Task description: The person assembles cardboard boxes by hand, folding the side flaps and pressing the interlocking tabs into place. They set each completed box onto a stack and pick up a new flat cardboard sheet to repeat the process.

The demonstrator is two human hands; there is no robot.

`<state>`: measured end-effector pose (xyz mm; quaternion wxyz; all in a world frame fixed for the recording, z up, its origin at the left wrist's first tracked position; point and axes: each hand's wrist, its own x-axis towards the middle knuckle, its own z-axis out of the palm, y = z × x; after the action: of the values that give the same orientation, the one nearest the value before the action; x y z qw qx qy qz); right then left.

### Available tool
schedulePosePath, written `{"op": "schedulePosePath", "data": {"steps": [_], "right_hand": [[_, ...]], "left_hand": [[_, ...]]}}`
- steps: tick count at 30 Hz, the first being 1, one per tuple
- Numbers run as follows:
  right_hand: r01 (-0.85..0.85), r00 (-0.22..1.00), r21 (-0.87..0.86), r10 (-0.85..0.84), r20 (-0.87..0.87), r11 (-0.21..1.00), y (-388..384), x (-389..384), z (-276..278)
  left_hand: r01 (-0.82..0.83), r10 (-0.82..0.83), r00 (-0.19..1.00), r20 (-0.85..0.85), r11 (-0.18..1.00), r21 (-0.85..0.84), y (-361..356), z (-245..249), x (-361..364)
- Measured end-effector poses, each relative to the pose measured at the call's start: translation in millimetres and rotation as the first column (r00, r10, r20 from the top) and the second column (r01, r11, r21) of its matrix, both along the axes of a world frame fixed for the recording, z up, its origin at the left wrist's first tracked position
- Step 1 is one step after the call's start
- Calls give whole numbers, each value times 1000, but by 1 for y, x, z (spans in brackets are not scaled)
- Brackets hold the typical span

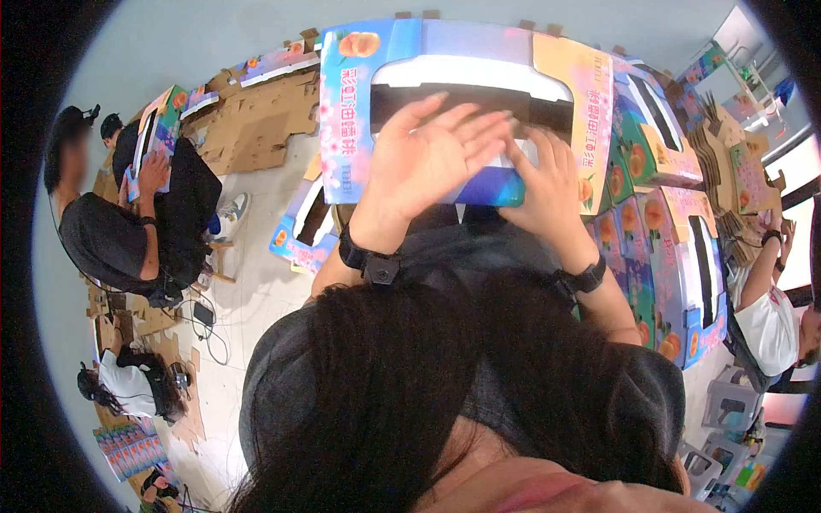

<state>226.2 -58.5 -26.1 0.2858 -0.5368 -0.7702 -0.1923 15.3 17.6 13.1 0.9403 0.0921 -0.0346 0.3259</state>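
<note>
In front of me is a printed cardboard fruit box (590, 77) with peach pictures, pink blossoms and Chinese lettering. A wide cut-out in its top shows a white band and a dark interior. My left hand (432, 154) is over the near left part of this opening, palm turned up, fingers spread and nothing in them. At the near right edge is my right hand (547, 179), its fingers extended over the cardboard and its thumb side close to the left fingertips. Both wrists wear dark bands.
Stacked printed boxes (654, 256) stand to my right, and another box (304, 227) lies on the floor at left. Flattened cardboard (256, 124) covers the floor beyond. A seated person (115, 239) handles a box at left; another person (765, 325) works at far right.
</note>
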Motion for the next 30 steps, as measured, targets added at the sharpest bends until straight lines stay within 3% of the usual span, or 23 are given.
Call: {"op": "schedulePosePath", "data": {"steps": [3, 4, 7, 8, 11, 14, 16, 17, 19, 22, 24, 30], "right_hand": [[-62, 995, 24, 63, -80, 998, 8, 7, -6], [-40, 997, 20, 42, -63, 999, 6, 4, 3], [47, 998, 44, -45, -35, 998, 9, 14, 12], [96, 994, 48, -94, -51, 994, 11, 24, 16], [195, 980, 141, -187, -68, 971, 35, 74, 35], [435, 899, 242, -435, -57, 868, 71, 152, 51], [584, 806, 187, -592, -17, 790, 86, 196, 75], [716, 681, 157, -730, 51, 680, 96, 223, 79], [834, 549, -9, -827, 117, 552, 116, 278, 86], [911, 409, -125, -897, 169, 392, 125, 314, 87], [941, 313, -205, -926, 212, 270, 135, 342, 75], [829, 386, -478, -916, 114, 290, 139, 424, 38]], "left_hand": [[176, -148, 984, -101, 904, 391, -10, 4, -8], [213, -170, 976, -134, 867, 450, -9, -1, -16], [149, -150, 986, -70, 614, 775, -1, -15, -44], [112, -65, 994, -91, 571, 814, -3, -15, -54], [-2, -94, 994, 50, 453, 892, 23, -31, -79], [-123, 135, 989, 51, 599, 791, 41, -49, -109], [-272, 199, 962, 188, 764, 585, 50, -62, -114], [-334, 240, 938, 251, 823, 460, 54, -70, -116], [-414, 355, 908, 224, 844, 340, 61, -83, -126], [-484, 468, 871, 147, 869, 101, 69, -100, -141], [-499, 493, 866, 80, 863, 76, 81, -116, -151], [-493, 492, 863, -117, 870, 20, 102, -148, -170]]}}
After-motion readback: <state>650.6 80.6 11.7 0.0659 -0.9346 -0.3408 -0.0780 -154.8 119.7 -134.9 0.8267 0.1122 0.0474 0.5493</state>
